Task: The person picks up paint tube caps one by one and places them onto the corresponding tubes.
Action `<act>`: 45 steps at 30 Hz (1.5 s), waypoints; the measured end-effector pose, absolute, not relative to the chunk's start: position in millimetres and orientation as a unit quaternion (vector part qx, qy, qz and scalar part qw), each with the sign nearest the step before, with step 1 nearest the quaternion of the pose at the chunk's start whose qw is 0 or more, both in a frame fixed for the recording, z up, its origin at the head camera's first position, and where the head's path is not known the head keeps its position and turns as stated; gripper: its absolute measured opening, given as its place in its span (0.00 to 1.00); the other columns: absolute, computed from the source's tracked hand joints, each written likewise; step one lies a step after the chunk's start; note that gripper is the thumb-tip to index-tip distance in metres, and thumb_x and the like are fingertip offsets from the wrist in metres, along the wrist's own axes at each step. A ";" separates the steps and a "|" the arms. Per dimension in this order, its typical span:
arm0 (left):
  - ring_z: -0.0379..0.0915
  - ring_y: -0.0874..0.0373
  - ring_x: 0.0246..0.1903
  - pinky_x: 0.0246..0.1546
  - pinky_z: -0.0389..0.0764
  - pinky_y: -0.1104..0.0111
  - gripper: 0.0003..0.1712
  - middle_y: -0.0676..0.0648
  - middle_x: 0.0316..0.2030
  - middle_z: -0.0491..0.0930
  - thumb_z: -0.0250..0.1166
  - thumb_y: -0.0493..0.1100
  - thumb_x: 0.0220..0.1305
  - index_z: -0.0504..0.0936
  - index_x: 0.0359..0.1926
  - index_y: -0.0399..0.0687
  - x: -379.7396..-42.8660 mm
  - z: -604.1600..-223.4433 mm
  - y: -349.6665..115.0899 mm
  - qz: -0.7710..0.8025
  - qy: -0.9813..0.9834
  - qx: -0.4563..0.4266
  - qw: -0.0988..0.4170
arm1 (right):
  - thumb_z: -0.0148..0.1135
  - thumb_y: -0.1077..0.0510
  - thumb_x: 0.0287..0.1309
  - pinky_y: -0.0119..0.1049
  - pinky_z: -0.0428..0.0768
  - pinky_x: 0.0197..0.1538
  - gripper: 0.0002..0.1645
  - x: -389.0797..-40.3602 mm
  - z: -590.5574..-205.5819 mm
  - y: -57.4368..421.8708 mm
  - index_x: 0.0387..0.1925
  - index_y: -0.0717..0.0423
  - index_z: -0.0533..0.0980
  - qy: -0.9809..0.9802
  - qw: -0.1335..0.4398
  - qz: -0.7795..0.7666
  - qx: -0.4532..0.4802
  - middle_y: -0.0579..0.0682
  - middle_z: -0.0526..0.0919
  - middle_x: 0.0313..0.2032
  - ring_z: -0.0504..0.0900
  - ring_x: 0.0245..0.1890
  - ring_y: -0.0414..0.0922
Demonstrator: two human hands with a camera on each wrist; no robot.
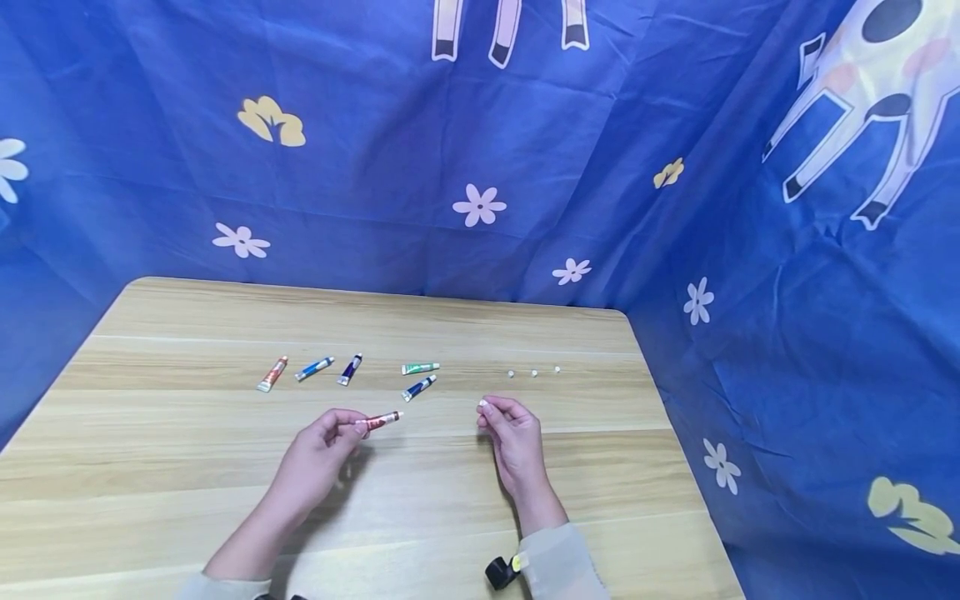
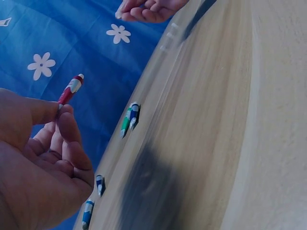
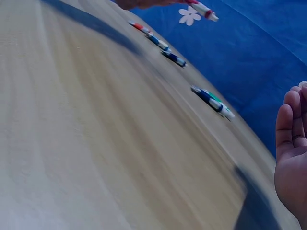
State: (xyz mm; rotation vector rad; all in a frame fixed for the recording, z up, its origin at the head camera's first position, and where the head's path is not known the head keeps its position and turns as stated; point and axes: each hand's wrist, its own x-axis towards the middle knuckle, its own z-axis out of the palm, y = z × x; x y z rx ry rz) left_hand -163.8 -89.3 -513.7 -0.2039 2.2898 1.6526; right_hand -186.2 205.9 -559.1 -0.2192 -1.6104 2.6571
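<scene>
My left hand [image 1: 321, 454] pinches a small red paint tube [image 1: 386, 419] by its flat end, above the table. The tube's narrow, pale tip points right, and the left wrist view shows it tilted upward. Between thumb and fingertips, my right hand [image 1: 517, 442] pinches a tiny white cap [image 1: 482, 403], apart from the tube. Beyond the hands lie a dark blue tube [image 1: 419, 388] and a green tube [image 1: 420, 368]. Farther left are a purple-blue tube [image 1: 350, 369], a light blue tube [image 1: 314, 369] and an orange-red tube [image 1: 272, 374].
Three tiny white caps [image 1: 534, 373] lie in a row on the wooden table [image 1: 420, 517], beyond my right hand. A blue patterned curtain [image 1: 375, 167] stands behind the table and along its sides. A black wrist device [image 1: 501, 572] sits by my right sleeve.
</scene>
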 end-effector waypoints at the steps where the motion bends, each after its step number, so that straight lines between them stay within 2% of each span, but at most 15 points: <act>1: 0.77 0.57 0.32 0.34 0.81 0.66 0.19 0.50 0.39 0.82 0.63 0.49 0.82 0.79 0.63 0.42 -163.4 -513.8 -88.4 0.577 0.799 -0.072 0.155 | 0.66 0.71 0.69 0.26 0.89 0.42 0.14 -185.7 -559.6 203.9 0.39 0.49 0.87 -0.518 0.008 0.852 -0.070 0.44 0.92 0.35 0.88 0.32 0.35; 7: 0.76 0.57 0.32 0.32 0.81 0.66 0.18 0.49 0.38 0.82 0.63 0.47 0.82 0.79 0.62 0.42 -162.2 -512.6 -84.0 0.584 0.793 -0.073 0.158 | 0.67 0.72 0.68 0.27 0.89 0.44 0.13 -182.8 -560.2 191.6 0.40 0.50 0.86 -0.533 -0.014 0.843 -0.066 0.44 0.92 0.36 0.88 0.33 0.36; 11: 0.75 0.57 0.29 0.28 0.81 0.66 0.17 0.48 0.37 0.81 0.63 0.47 0.81 0.80 0.62 0.42 -160.9 -511.2 -81.1 0.588 0.790 -0.072 0.159 | 0.67 0.72 0.68 0.28 0.89 0.45 0.11 -179.9 -558.9 183.3 0.42 0.54 0.85 -0.554 -0.028 0.829 -0.068 0.43 0.91 0.36 0.88 0.33 0.36; 14: 0.74 0.57 0.26 0.23 0.79 0.66 0.16 0.48 0.35 0.80 0.64 0.46 0.81 0.80 0.61 0.42 -160.2 -509.8 -78.0 0.593 0.787 -0.069 0.160 | 0.68 0.71 0.67 0.30 0.90 0.45 0.08 -177.9 -556.9 177.0 0.45 0.62 0.85 -0.575 -0.037 0.815 -0.068 0.43 0.91 0.35 0.88 0.33 0.36; 18: 0.73 0.57 0.26 0.23 0.79 0.66 0.15 0.47 0.36 0.81 0.64 0.44 0.80 0.80 0.60 0.41 -159.6 -508.5 -73.1 0.597 0.784 -0.062 0.161 | 0.69 0.71 0.66 0.30 0.90 0.45 0.15 -175.6 -553.2 169.9 0.51 0.76 0.81 -0.597 -0.042 0.799 -0.061 0.42 0.91 0.35 0.88 0.33 0.36; 22: 0.73 0.57 0.24 0.22 0.79 0.66 0.15 0.46 0.37 0.82 0.64 0.44 0.80 0.80 0.60 0.41 -158.9 -508.9 -69.5 0.601 0.780 -0.058 0.165 | 0.69 0.72 0.65 0.30 0.90 0.46 0.19 -173.7 -551.7 165.6 0.54 0.81 0.78 -0.604 -0.048 0.793 -0.054 0.41 0.90 0.35 0.88 0.33 0.36; 31: 0.74 0.57 0.25 0.21 0.79 0.66 0.15 0.46 0.38 0.82 0.64 0.45 0.80 0.81 0.60 0.42 -158.0 -509.8 -66.1 0.603 0.778 -0.061 0.169 | 0.70 0.72 0.64 0.31 0.91 0.47 0.18 -171.6 -551.5 159.9 0.53 0.79 0.79 -0.626 -0.054 0.777 -0.041 0.44 0.91 0.38 0.89 0.35 0.37; 39: 0.74 0.57 0.25 0.21 0.79 0.66 0.14 0.46 0.37 0.82 0.64 0.43 0.80 0.81 0.58 0.42 -157.3 -512.2 -62.2 0.608 0.772 -0.057 0.177 | 0.72 0.69 0.64 0.32 0.91 0.47 0.14 -170.6 -551.5 154.9 0.49 0.73 0.84 -0.672 -0.042 0.739 -0.030 0.49 0.91 0.37 0.88 0.35 0.39; 45: 0.74 0.57 0.25 0.22 0.79 0.67 0.13 0.46 0.36 0.82 0.64 0.43 0.80 0.81 0.57 0.41 -156.6 -513.8 -58.8 0.610 0.770 -0.058 0.176 | 0.72 0.70 0.63 0.29 0.90 0.45 0.13 -169.7 -551.9 153.7 0.48 0.73 0.85 -0.680 -0.044 0.731 -0.038 0.62 0.91 0.40 0.88 0.33 0.38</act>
